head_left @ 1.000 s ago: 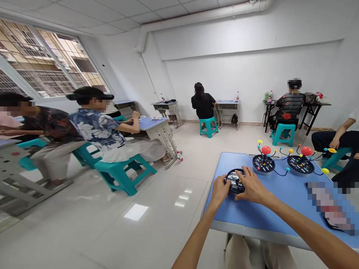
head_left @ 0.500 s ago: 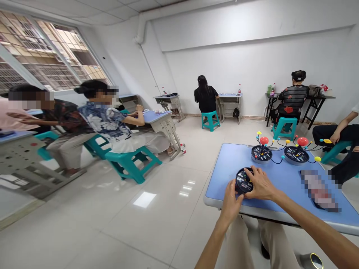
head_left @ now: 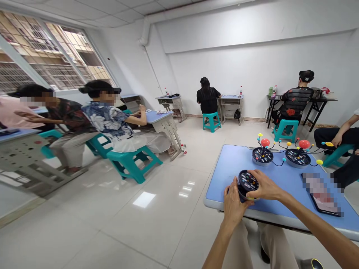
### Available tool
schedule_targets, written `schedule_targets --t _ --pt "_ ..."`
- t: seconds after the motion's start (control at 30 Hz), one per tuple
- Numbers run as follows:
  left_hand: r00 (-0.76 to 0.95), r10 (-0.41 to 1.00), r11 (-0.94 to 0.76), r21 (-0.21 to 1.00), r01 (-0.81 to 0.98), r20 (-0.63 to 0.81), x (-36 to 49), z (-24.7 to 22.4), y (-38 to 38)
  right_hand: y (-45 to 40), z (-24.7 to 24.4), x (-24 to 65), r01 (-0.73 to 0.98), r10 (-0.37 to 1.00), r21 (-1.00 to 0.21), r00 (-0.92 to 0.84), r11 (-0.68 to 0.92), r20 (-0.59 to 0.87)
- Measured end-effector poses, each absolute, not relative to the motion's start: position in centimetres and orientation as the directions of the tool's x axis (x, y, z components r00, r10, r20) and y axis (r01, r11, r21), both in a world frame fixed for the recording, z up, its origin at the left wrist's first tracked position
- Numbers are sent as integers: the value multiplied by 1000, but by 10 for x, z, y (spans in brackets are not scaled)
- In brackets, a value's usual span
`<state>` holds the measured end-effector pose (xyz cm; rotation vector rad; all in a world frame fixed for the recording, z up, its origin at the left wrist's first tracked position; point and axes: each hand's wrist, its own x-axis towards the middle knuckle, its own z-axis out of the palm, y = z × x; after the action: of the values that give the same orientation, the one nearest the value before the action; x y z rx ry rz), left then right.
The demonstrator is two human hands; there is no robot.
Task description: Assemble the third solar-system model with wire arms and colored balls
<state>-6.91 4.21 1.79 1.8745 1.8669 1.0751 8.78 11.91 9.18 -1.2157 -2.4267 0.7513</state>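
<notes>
A round black solar system model base (head_left: 248,181), with printed labels on its top, is between my two hands near the front left of the blue desk (head_left: 224,164). My left hand (head_left: 233,200) is wrapped round its left and near side. With fingers and thumb my right hand (head_left: 263,185) grips its right side and upper rim. The top disc looks tilted over a lighter lower part. Behind it stand two solar system models, a left model (head_left: 262,155) and a right model (head_left: 297,156), each with a red ball and coloured small balls on curved arms.
A phone (head_left: 322,194) lies on the desk to the right. A person's legs and arm (head_left: 340,138) show beyond the desk's right edge. Several people sit at other desks on green stools (head_left: 131,160). A dark round object (head_left: 312,263) is at the bottom edge.
The black base has turned and its top now tilts, showing more of its side. My right hand has shifted to its right rim. The view has moved slightly.
</notes>
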Motion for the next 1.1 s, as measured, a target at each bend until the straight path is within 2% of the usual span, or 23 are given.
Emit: schedule_targets --t 0.1,0.23,0.4,0.47,0.6,0.73,0.83,0.93,1.1 --pt "-96 946 -138 654 744 309 -71 18 41 126 95 98 561 837 -744 -546 363 -3" --pt "-80 959 -127 663 738 273 -72 23 39 131 95 113 429 840 -871 -541 239 -35" --pt "-80 977 -82 700 709 196 -74 29 35 127 102 133 334 857 -939 -506 87 -101" --pt "-99 981 -51 710 702 169 -76 29 33 126 103 142 356 869 -930 -485 88 -103" --pt "-145 974 -21 700 714 176 -86 27 28 125 91 159 564 904 -795 -424 223 -47" --pt "-187 965 -2 714 700 186 -98 26 25 121 75 162 765 904 -526 -427 372 20" --pt "-188 970 17 724 689 157 -105 28 27 119 65 156 849 915 -359 -402 388 37" --pt "-175 975 25 714 700 137 -108 32 29 119 57 153 869 911 -284 -409 405 46" --pt "-149 982 24 699 715 118 -109 35 31 122 50 155 872 903 -237 -421 429 86"
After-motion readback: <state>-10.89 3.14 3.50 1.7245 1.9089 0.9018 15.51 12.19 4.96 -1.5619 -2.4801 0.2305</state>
